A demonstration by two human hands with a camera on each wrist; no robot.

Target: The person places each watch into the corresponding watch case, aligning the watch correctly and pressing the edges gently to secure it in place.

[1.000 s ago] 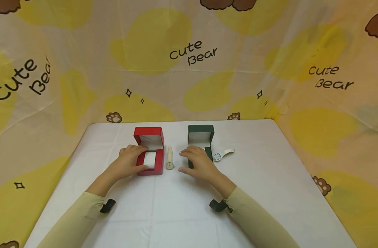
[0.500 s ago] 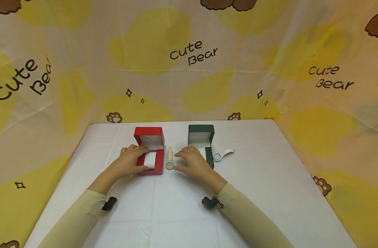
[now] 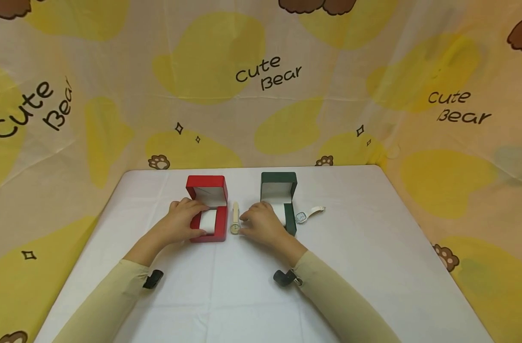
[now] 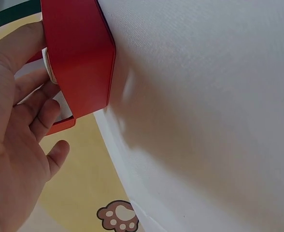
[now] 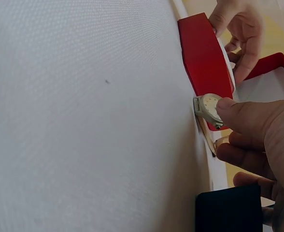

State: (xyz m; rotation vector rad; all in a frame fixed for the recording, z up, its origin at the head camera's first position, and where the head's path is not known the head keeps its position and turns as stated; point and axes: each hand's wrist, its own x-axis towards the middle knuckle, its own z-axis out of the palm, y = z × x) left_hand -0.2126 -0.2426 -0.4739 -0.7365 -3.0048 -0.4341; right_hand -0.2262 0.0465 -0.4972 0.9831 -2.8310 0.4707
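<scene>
In the head view, my left hand (image 3: 179, 220) reaches into the open red watch box (image 3: 220, 224). Its thumb and fingers hold the white cushion (image 3: 207, 221) at both ends, the cushion still seated in the box. A cream-strapped watch (image 3: 235, 228) lies to the right of that box. My right hand (image 3: 263, 224) is beside this watch. In the right wrist view its thumb (image 5: 248, 116) overlaps the edge of the dial (image 5: 211, 105), and the other fingers (image 5: 241, 157) are by the strap, loosely bent. Whether they touch the strap I cannot tell.
Behind my right hand stands an open dark green watch box (image 3: 279, 178), partly hidden, with a white cushion (image 3: 280, 213) inside. Another watch (image 3: 301, 217) with a white strap lies right of it. All rest on a white-covered table (image 3: 226, 295) against a printed cloth backdrop (image 3: 286, 124).
My right hand has moved left from in front of the green box to the cream watch, its thumb and fingers drawing closer together. My left hand stays at the red box.
</scene>
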